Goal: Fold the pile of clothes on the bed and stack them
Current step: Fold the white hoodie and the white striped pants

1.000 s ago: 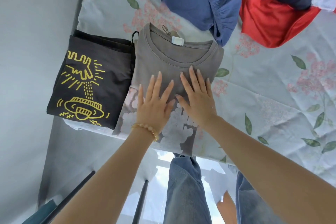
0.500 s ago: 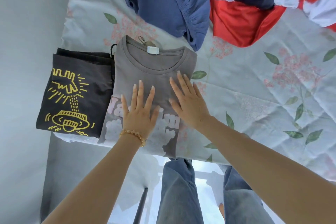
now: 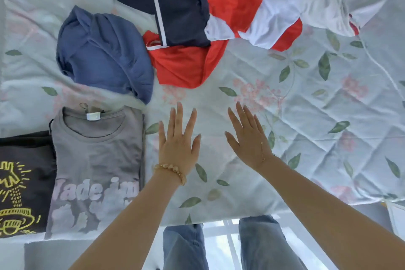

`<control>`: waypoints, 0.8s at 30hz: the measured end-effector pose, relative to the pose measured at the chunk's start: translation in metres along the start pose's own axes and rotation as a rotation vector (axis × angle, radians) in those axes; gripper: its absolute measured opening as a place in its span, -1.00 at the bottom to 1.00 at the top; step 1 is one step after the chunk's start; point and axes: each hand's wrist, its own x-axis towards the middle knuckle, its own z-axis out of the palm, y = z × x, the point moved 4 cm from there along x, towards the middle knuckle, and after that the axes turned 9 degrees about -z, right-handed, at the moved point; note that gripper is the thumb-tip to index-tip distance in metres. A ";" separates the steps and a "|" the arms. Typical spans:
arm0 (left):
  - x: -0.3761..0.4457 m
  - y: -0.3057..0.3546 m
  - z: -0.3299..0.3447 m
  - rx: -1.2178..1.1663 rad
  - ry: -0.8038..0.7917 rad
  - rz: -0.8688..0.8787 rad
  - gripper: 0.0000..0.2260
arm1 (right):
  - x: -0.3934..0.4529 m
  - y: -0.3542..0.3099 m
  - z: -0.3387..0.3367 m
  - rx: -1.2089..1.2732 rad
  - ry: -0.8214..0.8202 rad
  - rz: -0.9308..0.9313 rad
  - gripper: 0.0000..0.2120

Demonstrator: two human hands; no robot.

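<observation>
A folded grey cotton T-shirt (image 3: 96,160) is laid on the quilted floral bedspread (image 3: 306,116), flanked left by a folded black printed T-shirt (image 3: 24,184); a crumpled blue garment (image 3: 105,52) is placed behind.

Single head-worn view, wide-angle, looking steeply down and forward from just above the near edge of the bed (image 3: 328,138). Close enough for both forearms to fill the lower frame. Bed's near edge low in frame, legs and floor below it; far side cropped at top.
</observation>
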 end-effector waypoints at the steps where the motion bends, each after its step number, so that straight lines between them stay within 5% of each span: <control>1: 0.009 0.020 0.001 0.008 -0.002 0.020 -0.40 | -0.003 0.020 -0.005 0.005 0.002 0.020 -0.40; 10: 0.095 0.179 0.049 0.102 -0.082 0.113 -0.37 | -0.004 0.194 -0.027 -0.043 -0.079 0.105 -0.39; 17: 0.168 0.232 0.089 0.118 -0.129 0.057 -0.37 | 0.029 0.282 -0.021 -0.062 -0.142 0.048 -0.36; 21: 0.189 0.243 0.114 0.148 -0.162 0.052 -0.35 | 0.051 0.307 -0.045 0.067 0.037 -0.042 -0.43; 24: 0.193 0.241 0.127 0.117 -0.159 0.042 -0.35 | 0.081 0.343 -0.078 0.059 0.220 0.079 -0.42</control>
